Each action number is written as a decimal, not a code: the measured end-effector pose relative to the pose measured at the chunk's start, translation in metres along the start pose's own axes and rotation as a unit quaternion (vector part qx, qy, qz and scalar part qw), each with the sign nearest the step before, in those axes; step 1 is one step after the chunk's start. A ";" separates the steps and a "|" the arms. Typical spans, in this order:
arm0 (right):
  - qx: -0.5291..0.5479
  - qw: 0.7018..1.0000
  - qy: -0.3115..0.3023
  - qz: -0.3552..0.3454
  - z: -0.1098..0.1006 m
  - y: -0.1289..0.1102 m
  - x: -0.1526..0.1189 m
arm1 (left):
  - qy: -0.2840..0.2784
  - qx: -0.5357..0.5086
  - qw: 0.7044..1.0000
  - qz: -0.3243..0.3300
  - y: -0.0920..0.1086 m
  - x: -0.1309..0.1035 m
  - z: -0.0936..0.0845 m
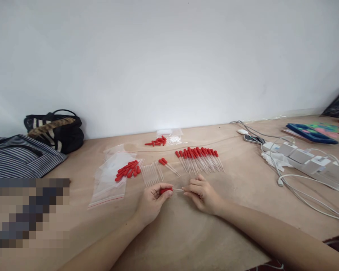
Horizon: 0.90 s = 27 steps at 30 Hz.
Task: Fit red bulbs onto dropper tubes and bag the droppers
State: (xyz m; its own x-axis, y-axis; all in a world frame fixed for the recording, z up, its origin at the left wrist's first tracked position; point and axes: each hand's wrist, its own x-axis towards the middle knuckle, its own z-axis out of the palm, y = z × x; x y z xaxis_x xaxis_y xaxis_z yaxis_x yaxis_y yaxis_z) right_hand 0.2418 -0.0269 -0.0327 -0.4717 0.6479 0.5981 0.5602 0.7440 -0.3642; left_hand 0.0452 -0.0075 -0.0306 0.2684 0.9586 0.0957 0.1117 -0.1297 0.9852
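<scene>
Low over the table, my left hand (151,202) pinches a red rubber dropper bulb (163,191). My right hand (201,193) has its fingers closed on the far end of a clear dropper tube (177,190), whose other end meets the bulb. How deep the tube sits in the bulb is hidden. Just beyond my left hand lies a row of bare clear tubes (151,174). Two droppers with red bulbs (164,161) lie beside them. Past my right hand spreads a row of several red-bulbed droppers (197,156).
Loose red bulbs (127,171) lie on clear zip bags (107,188) at left. Smaller red pieces (158,142) and another bag (177,136) lie near the wall. A power strip with chargers (305,158) and white cables (307,178) occupies the right. Bags (64,131) stand far left.
</scene>
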 end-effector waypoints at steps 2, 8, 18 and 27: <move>-0.023 0.999 0.003 -0.023 -0.002 0.002 0.000 | -0.010 0.003 1.000 -0.001 0.001 -0.001 0.000; -0.079 0.996 0.028 -0.043 -0.004 -0.001 0.003 | -0.014 -0.001 1.000 0.006 0.003 -0.002 0.001; -0.096 0.995 0.022 -0.026 0.004 -0.002 0.007 | -0.005 0.026 0.999 0.024 -0.006 -0.002 0.000; -0.064 0.998 -0.019 0.017 0.007 -0.004 0.009 | -0.006 0.076 0.996 0.050 -0.006 -0.002 0.000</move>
State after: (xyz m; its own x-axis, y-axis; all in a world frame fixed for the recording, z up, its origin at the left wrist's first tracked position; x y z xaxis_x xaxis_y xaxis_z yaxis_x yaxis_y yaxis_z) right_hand 0.2302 -0.0229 -0.0307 -0.4753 0.6793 0.5591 0.6577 0.6964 -0.2871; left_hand 0.0436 -0.0085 -0.0362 0.2960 0.9360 0.1905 0.2269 -0.2626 0.9378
